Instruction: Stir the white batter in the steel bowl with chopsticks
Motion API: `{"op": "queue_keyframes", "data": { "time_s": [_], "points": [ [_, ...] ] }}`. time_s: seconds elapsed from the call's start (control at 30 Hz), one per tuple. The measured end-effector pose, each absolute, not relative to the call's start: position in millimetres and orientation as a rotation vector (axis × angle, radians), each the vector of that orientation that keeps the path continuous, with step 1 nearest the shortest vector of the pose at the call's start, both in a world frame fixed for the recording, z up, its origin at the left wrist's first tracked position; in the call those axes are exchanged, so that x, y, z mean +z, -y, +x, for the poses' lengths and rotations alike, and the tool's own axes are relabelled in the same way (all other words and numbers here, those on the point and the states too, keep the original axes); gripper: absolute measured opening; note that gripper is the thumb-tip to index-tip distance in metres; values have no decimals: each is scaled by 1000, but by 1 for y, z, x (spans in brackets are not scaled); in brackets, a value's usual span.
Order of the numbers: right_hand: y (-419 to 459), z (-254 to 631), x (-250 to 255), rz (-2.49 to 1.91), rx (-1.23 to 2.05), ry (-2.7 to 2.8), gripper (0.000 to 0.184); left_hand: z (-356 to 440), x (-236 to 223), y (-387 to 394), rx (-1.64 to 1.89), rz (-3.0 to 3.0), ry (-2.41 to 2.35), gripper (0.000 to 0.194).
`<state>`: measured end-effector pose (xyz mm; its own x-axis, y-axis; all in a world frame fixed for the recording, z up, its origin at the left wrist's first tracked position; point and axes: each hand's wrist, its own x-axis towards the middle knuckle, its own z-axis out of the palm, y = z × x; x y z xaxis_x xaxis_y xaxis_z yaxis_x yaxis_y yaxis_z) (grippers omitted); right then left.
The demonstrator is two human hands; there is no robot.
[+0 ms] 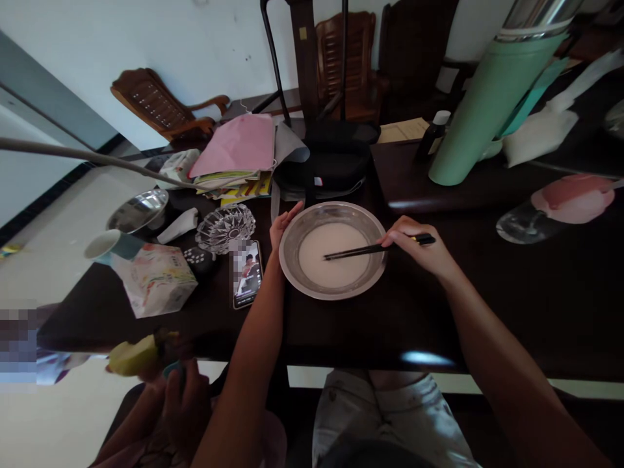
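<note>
A wide steel bowl (287,250) of milky white liquid (336,266) stands on the dark table in front of me. My left hand (281,227) is closed on its left side, fingers along the outer wall, the thumb partly hidden. In my right hand (414,240) is a pair of black chopsticks (358,250), pinched near their upper ends. They slant left over the bowl, their tips in the liquid around its middle.
Left of the bowl lie a phone (247,276), a glass dish (225,227), a tissue pack (158,276) and a cup (114,246). A green thermos (492,107) stands at right. At lower left, another person's hands (185,396) hold a yellow-green fruit (134,357).
</note>
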<state>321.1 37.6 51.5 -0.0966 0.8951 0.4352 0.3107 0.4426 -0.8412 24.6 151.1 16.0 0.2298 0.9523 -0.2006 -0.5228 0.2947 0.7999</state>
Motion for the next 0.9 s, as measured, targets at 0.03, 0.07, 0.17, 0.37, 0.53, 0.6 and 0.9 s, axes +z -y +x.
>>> {"op": "queue_keyframes", "data": {
  "time_s": [0.03,0.07,0.17,0.37,0.53,0.6,0.9],
  "points": [
    [-38,321,51,-1082,657,1653,27,25,16,-151,1129,670,-783,57],
    [-38,321,51,-1101,620,1636,27,25,16,-151,1129,669,-789,57],
    [-38,322,51,-1123,612,1538,34,24,15,-152,1130,674,-802,58],
    [-37,321,50,-1081,688,1644,29,23,15,-152,1128,673,-795,59],
    [-37,323,51,-1129,647,1511,35,24,15,-152,1117,670,-785,59],
    [-37,322,52,-1107,706,1533,35,24,15,-152,1125,668,-782,58],
    [-37,324,52,-1104,667,1492,37,24,16,-151,1116,664,-791,58]
  ]
}}
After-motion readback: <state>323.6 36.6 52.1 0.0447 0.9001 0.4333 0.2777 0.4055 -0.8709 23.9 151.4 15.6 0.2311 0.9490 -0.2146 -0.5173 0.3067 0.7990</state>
